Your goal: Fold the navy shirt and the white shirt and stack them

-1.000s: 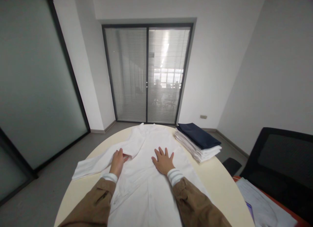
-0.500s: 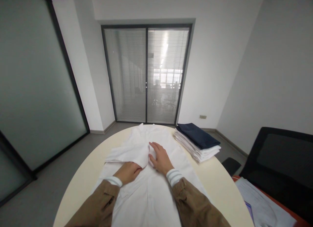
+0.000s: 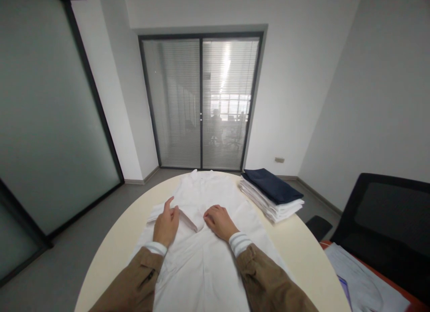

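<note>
A white shirt (image 3: 215,276) lies lengthwise on the round table, with one sleeve (image 3: 193,211) folded across its middle. My left hand (image 3: 166,227) is over the left part of that sleeve. Its index finger points up, while the thumb and the other fingers are closed at the fabric, and a raised edge of the sleeve runs right from the thumb. My right hand (image 3: 220,222) rests on the middle of the shirt by the sleeve's end, its fingers curled together on the cloth. The fingertips of both hands are partly hidden.
A stack of folded white clothes (image 3: 273,212) with a dark navy garment (image 3: 273,186) on top stands at the right of the cream table (image 3: 104,267). A black mesh chair (image 3: 386,218) and papers (image 3: 366,276) are at the far right. Glass doors (image 3: 201,101) stand beyond.
My left hand has come out from under the sleeve fold and moved up and left, its index finger now raised. The sleeve edge has lifted. My right hand's fingers have curled in.
</note>
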A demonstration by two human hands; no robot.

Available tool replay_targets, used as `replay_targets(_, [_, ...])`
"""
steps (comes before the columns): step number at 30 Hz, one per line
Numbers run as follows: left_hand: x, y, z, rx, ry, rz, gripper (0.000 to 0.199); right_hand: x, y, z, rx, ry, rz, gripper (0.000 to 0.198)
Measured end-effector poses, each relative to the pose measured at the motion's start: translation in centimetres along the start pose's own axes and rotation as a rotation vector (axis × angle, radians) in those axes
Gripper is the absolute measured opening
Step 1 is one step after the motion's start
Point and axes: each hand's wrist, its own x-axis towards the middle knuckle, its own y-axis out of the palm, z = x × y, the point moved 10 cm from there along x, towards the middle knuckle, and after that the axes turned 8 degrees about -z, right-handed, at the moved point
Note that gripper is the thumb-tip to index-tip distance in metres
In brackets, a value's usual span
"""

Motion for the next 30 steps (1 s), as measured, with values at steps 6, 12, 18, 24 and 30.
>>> replay_targets(6, [0.4, 0.3, 0.3, -0.089, 0.124, -0.061, 0.046, 0.0, 0.1, 0.0, -0.013, 0.003, 0.016, 0.019])
replay_targets(12, [-2.9, 2.7, -5.8, -0.027, 0.556, 0.303, 0.044, 0.4, -1.1, -0.5, -0.055, 0.082, -0.074, 0.021])
replay_targets(18, [-6.2, 3.3, -9.7, 0.079, 0.813, 0.53, 0.033, 1.4, -6.7, -1.4, 0.156, 0.211, -0.369, 0.036])
replay_targets(24, [-6.7, 3.4, -9.8, 0.047, 0.787, 0.611, 0.031, 1.5, -5.0, -2.1, 0.365, 0.284, 0.107, 0.06])
replay_targets(30, [-4.3, 3.0, -6.7, 0.033, 0.586, 0.398, 0.03, -2.3, -3.7, -6.7, -0.06, 0.527, 0.447, 0.092])
